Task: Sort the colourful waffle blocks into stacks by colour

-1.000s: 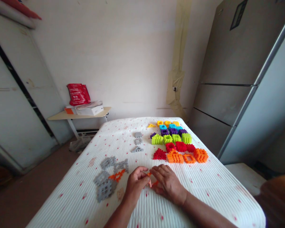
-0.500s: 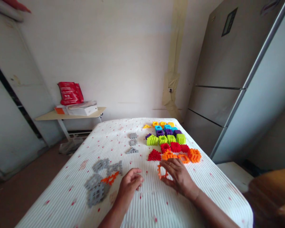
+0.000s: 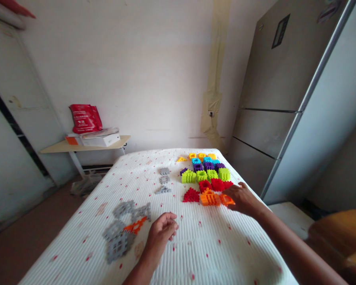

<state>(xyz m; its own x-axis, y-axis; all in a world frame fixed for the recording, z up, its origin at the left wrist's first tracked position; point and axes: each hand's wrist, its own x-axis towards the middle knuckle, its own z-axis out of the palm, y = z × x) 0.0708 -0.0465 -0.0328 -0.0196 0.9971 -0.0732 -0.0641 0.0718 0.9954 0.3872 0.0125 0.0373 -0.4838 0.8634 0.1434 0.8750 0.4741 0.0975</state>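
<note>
My left hand [image 3: 163, 229] rests on the quilted cloth with its fingers curled in, and nothing shows in it. At the right end of the orange row, my right hand [image 3: 240, 198] closes over an orange toy block, mostly hidden behind the fingers and palm. An orange ring-shaped block [image 3: 226, 200] lies at its fingertips, and a notched orange block [image 3: 209, 198] sits just left of that. Behind are red blocks [image 3: 217, 184] and a flat red triangle [image 3: 191, 195]. Left of my left hand, grey panels [image 3: 118, 244] lie around an orange triangular piece [image 3: 135, 226].
Green blocks [image 3: 188, 177], purple blocks [image 3: 208, 165], blue blocks [image 3: 196, 161] and yellow blocks [image 3: 192, 156] form rows toward the far edge. Small grey pieces [image 3: 164, 180] line up to their left. A refrigerator [image 3: 261, 103] stands at right; a side table [image 3: 57, 147] at left.
My right hand has moved right and away from me, from the near orange ring piece's old spot to the end of the orange row. My left hand is almost unchanged.
</note>
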